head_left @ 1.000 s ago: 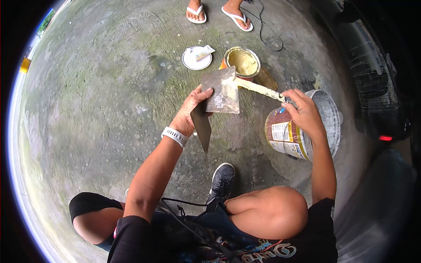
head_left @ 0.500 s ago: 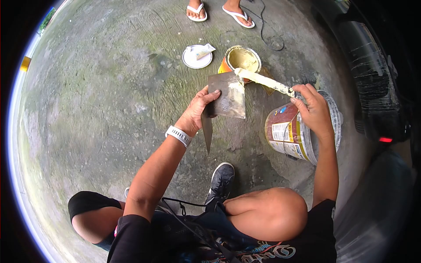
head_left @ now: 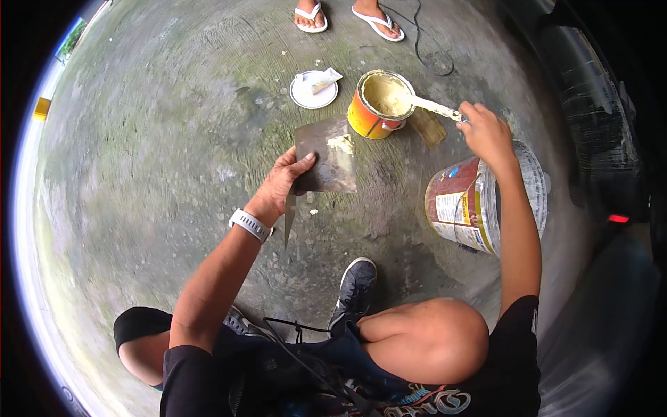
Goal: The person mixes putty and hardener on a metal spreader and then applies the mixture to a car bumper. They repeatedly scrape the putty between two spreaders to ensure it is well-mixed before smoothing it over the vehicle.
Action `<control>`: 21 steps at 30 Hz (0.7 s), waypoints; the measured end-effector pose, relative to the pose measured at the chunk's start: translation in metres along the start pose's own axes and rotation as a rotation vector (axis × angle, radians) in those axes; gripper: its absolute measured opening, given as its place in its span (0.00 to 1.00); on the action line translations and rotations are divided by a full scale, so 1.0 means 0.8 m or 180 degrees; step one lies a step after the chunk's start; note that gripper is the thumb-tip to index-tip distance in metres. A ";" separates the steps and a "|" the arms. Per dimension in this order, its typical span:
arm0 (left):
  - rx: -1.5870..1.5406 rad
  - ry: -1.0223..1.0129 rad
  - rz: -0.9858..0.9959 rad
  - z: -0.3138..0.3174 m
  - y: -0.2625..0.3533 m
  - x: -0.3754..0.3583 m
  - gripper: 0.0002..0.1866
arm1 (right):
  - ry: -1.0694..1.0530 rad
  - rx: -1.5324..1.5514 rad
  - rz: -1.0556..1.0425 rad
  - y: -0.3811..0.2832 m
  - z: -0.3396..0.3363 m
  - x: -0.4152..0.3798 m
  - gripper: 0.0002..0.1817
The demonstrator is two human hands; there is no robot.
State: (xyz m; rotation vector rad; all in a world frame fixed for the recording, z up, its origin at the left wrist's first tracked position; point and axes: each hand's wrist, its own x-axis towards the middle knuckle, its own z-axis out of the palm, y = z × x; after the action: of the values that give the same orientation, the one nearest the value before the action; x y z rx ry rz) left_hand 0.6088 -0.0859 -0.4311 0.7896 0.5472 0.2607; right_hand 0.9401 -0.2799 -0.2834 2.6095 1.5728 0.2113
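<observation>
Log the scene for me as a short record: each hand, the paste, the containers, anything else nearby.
Left hand: gripping the plate, with a second sheet hanging below it
Right hand: holding the stick, its far end at the can's rim
Paste: cream dab on the plate; more inside the can and on the stick
Can: upright, open
Lid: on the floor, tube lying on it
Bucket: on the person's right
Bystander: feet in white flip-flops beyond the can
</observation>
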 end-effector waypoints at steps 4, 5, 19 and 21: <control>0.0042 0.0483 0.0174 -0.046 0.022 -0.024 0.14 | -0.0614 -0.0198 0.0058 0.006 0.106 0.084 0.17; 0.0076 0.0730 0.0241 -0.060 0.027 -0.031 0.13 | -0.0839 -0.0198 0.0075 0.001 0.125 0.100 0.17; 0.0305 0.1815 0.0575 -0.143 0.002 -0.143 0.10 | -0.0624 -0.0019 -0.1123 -0.275 0.327 0.308 0.21; 0.0301 0.1961 0.0608 -0.152 -0.005 -0.155 0.10 | -0.0792 0.0022 -0.1127 -0.274 0.338 0.319 0.21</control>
State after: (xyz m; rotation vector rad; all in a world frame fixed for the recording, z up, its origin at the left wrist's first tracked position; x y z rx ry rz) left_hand 0.4380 -0.0676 -0.4587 0.8528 1.0701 0.6693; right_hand 0.9106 0.0475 -0.5637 2.2034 1.8962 -0.1384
